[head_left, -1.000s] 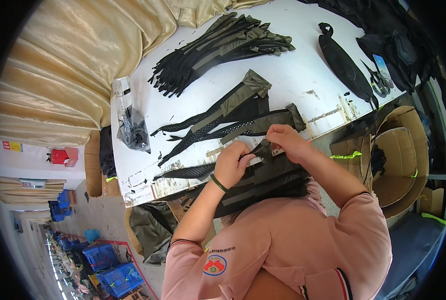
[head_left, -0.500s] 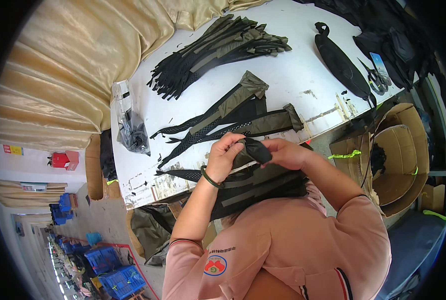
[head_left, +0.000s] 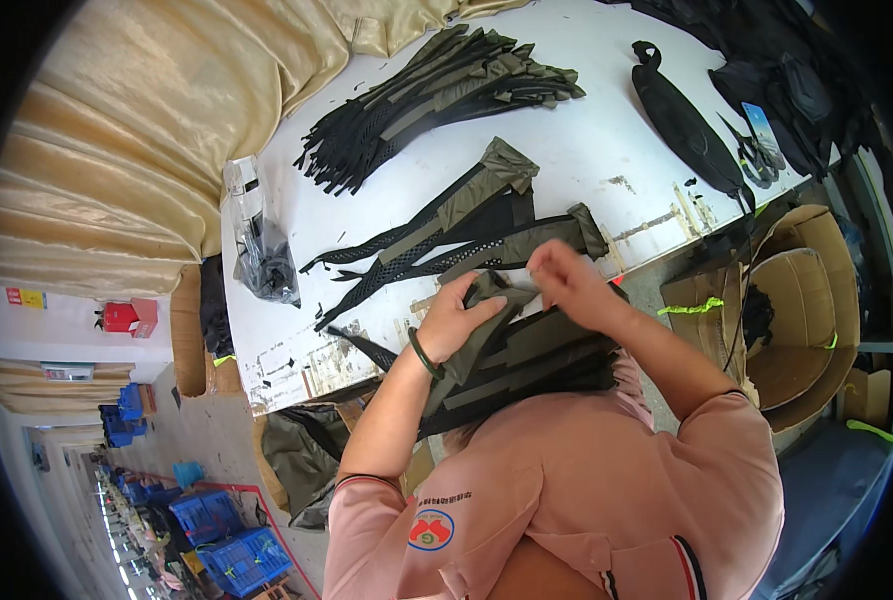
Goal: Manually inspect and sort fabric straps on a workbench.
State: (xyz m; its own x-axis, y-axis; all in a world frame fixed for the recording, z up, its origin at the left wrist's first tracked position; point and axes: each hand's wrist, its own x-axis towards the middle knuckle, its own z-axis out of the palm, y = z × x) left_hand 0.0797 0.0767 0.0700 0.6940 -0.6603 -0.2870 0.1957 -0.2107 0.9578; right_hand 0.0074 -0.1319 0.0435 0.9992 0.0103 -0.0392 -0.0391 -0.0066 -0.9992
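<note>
Above the near edge of the table, my left hand is closed on the end of an olive and black fabric strap, thumb on top. Just to the right, raised off the strap, is my right hand. Its fingers are curled together and slightly smeared; whatever lies in them, if anything, is too small to make out. More dark straps lie across my lap. Beyond my hands, several loose straps with mesh strips overlap on the white table.
A thick pile of similar straps lies at the back. At left is a clear plastic bag. On the right are a black padded piece, scissors and black fabric. An open cardboard box stands right of the table.
My right hand has let go of the strap's end and lifted up and away. The strap in my left hand has opened out from its folded shape.
</note>
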